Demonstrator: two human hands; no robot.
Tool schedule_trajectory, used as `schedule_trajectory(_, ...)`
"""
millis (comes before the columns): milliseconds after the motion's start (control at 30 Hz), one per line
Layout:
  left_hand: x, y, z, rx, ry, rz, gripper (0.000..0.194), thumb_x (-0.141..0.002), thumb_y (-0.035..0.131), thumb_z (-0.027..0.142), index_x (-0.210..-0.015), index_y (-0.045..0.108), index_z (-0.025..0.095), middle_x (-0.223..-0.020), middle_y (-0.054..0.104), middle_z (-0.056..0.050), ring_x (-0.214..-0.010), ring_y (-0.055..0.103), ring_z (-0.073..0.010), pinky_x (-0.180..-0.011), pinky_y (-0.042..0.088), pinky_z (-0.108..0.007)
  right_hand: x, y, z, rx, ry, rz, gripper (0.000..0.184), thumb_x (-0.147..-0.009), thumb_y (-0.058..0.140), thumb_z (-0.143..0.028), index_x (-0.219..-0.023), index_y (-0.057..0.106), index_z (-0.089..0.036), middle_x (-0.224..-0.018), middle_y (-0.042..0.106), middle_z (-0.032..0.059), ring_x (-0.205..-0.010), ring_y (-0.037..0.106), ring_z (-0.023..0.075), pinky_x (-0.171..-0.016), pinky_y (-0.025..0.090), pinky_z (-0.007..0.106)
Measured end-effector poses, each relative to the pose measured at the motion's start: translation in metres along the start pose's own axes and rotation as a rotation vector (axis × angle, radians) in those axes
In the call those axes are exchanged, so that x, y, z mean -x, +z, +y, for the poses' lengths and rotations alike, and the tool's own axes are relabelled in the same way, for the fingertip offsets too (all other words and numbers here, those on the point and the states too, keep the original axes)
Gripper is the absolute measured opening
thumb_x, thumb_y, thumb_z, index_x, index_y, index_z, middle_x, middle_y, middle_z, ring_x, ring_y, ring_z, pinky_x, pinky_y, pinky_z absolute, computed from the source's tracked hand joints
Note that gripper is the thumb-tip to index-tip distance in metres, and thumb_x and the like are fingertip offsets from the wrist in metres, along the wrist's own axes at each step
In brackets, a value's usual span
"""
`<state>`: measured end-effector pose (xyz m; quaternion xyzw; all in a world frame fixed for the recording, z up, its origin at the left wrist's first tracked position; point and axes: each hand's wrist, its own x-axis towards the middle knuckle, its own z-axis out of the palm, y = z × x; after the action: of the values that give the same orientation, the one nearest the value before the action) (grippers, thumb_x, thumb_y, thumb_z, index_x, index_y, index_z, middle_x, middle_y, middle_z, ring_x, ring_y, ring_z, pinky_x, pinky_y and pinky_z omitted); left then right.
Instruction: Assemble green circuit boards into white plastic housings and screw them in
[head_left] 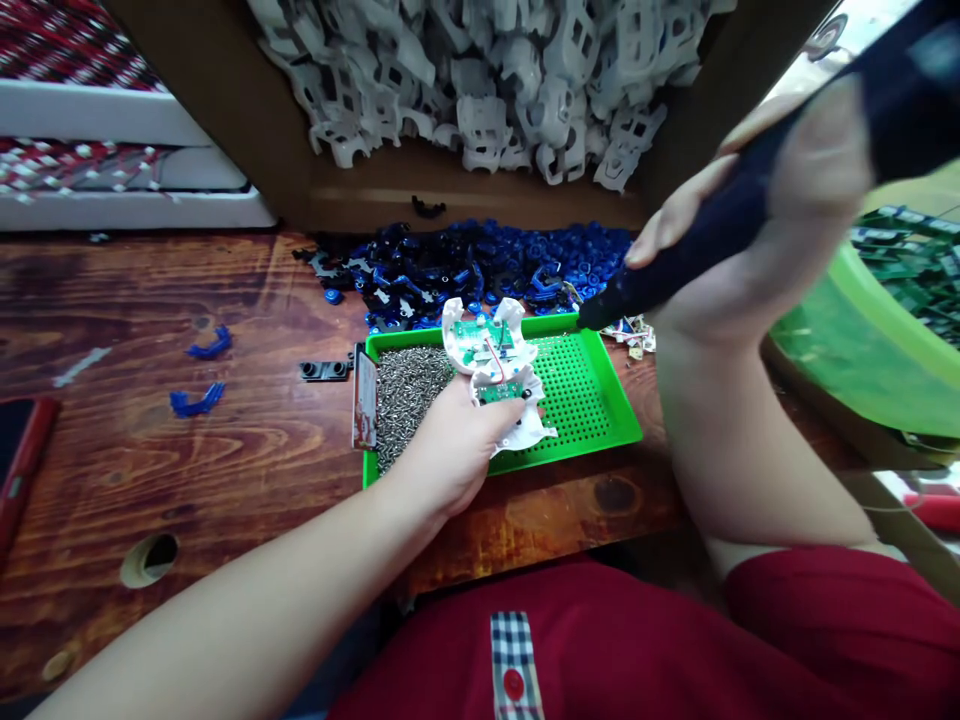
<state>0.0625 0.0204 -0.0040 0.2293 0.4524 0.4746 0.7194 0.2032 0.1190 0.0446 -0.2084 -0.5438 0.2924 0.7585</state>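
My left hand (456, 440) is closed around a white plastic housing (525, 432) over the middle of the green tray (564, 456). Green circuit boards (471, 332) joined by a red wire sit inside it. In my right hand (806, 215) is a dark electric screwdriver (701, 245), slanting down to the left. Its tip is near the tray's back right rim, apart from the housing. Small metal screws (412, 385) fill the left part of the tray, and the perforated floor shows on the right.
Blue and black plastic parts (487, 260) are heaped behind the tray. A box of whitish shells (484, 120) stands at the back. Two blue pieces (199, 400) and a red-edged phone (26, 470) lie left. A green bin (847, 350) of circuit boards stands right.
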Motion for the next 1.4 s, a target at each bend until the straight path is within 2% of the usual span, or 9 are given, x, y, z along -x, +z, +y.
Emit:
schedule_trajectory(200, 0.000, -0.003, -0.004, -0.026, -0.046, -0.083, 0.034, -0.065, 0.066, 0.009, -0.099, 0.062, 0.010, -0.095, 0.068, -0.009, -0.086, 0.064, -0.0209, -0.083, 0.047, -0.037, 0.003, 0.027, -0.026, -0.018, -0.034, -0.018, 0.033, -0.095, 0.031, -0.030, -0.075, 0.056, -0.023, -0.062, 0.044, -0.0064, -0.053, 0.059, 0.0023, -0.050, 0.051, 0.020)
schedule_trajectory(300, 0.001, -0.003, -0.004, -0.028, -0.053, -0.088, 0.042, -0.064, 0.068, 0.009, -0.105, 0.059, 0.012, -0.096, 0.068, -0.008, -0.090, 0.063, -0.0211, -0.085, 0.047, -0.037, 0.006, 0.038, -0.022, -0.045, 0.005, 0.050, 0.027, -0.092, 0.040, -0.036, -0.073, 0.052, -0.020, -0.062, 0.046, -0.0060, -0.044, 0.055, 0.0032, -0.038, 0.046, 0.022)
schedule_trajectory(433, 0.001, -0.003, -0.002, -0.047, -0.060, -0.102, 0.040, -0.065, 0.069, 0.011, -0.104, 0.060, 0.014, -0.091, 0.069, -0.006, -0.079, 0.063, -0.0170, -0.081, 0.048, -0.034, 0.005, 0.041, -0.019, -0.014, 0.071, 0.053, 0.045, -0.075, 0.052, -0.062, -0.068, 0.049, -0.019, -0.051, 0.039, -0.0074, -0.034, 0.047, 0.0054, -0.029, 0.036, 0.027)
schedule_trajectory(567, 0.002, -0.003, -0.001, -0.054, -0.068, -0.122, 0.039, -0.065, 0.070, 0.012, -0.102, 0.061, 0.014, -0.084, 0.069, -0.003, -0.072, 0.063, -0.0152, -0.076, 0.048, -0.031, 0.003, 0.035, -0.015, -0.038, 0.045, 0.048, 0.038, -0.080, 0.055, -0.053, -0.068, 0.050, -0.017, -0.054, 0.042, -0.0064, -0.034, 0.047, 0.0060, -0.028, 0.034, 0.029)
schedule_trajectory(733, 0.003, -0.004, -0.003, -0.049, -0.045, -0.157, 0.041, -0.065, 0.073, 0.015, -0.105, 0.061, 0.015, -0.089, 0.070, -0.005, -0.074, 0.064, -0.0164, -0.077, 0.049, -0.032, -0.004, 0.015, -0.002, -0.154, 0.011, -0.198, 0.047, -0.093, 0.009, -0.033, -0.078, 0.052, -0.022, -0.060, 0.043, -0.0051, -0.047, 0.058, 0.0047, -0.036, 0.046, 0.023)
schedule_trajectory(867, 0.003, -0.005, -0.006, -0.045, -0.018, -0.176, 0.035, -0.066, 0.074, 0.019, -0.099, 0.062, 0.014, -0.102, 0.068, -0.008, -0.076, 0.063, -0.0166, -0.078, 0.049, -0.033, -0.005, 0.009, 0.001, -0.265, 0.043, -0.283, 0.046, -0.094, 0.011, -0.034, -0.081, 0.054, -0.024, -0.067, 0.047, -0.0061, -0.049, 0.059, 0.0025, -0.038, 0.046, 0.019)
schedule_trajectory(1067, 0.002, -0.005, -0.008, -0.118, 0.004, -0.173, 0.043, -0.068, 0.074, 0.022, -0.108, 0.057, 0.017, -0.108, 0.066, -0.007, -0.081, 0.063, -0.0170, -0.078, 0.049, -0.032, 0.008, 0.027, -0.014, -0.250, 0.090, -0.103, 0.037, -0.092, 0.018, -0.027, -0.078, 0.051, -0.019, -0.059, 0.044, -0.0059, -0.044, 0.054, 0.0016, -0.034, 0.039, 0.018)
schedule_trajectory(1233, 0.002, -0.007, -0.008, -0.174, 0.007, -0.153, 0.037, -0.068, 0.073, 0.022, -0.103, 0.060, 0.017, -0.113, 0.065, -0.008, -0.081, 0.063, -0.0174, -0.077, 0.049, -0.032, 0.012, 0.036, -0.018, -0.166, 0.100, 0.004, 0.027, -0.077, 0.062, -0.043, -0.074, 0.051, -0.018, -0.060, 0.045, -0.0068, -0.040, 0.051, 0.0040, -0.030, 0.032, 0.022)
schedule_trajectory(1400, 0.002, -0.006, -0.006, -0.132, -0.030, -0.132, 0.036, -0.065, 0.075, 0.020, -0.098, 0.062, 0.015, -0.101, 0.067, -0.006, -0.077, 0.062, -0.0170, -0.078, 0.048, -0.033, 0.010, 0.027, -0.010, -0.061, 0.055, 0.034, 0.033, -0.086, 0.049, -0.051, -0.075, 0.048, -0.019, -0.050, 0.040, -0.0067, -0.035, 0.045, 0.0054, -0.029, 0.030, 0.024)
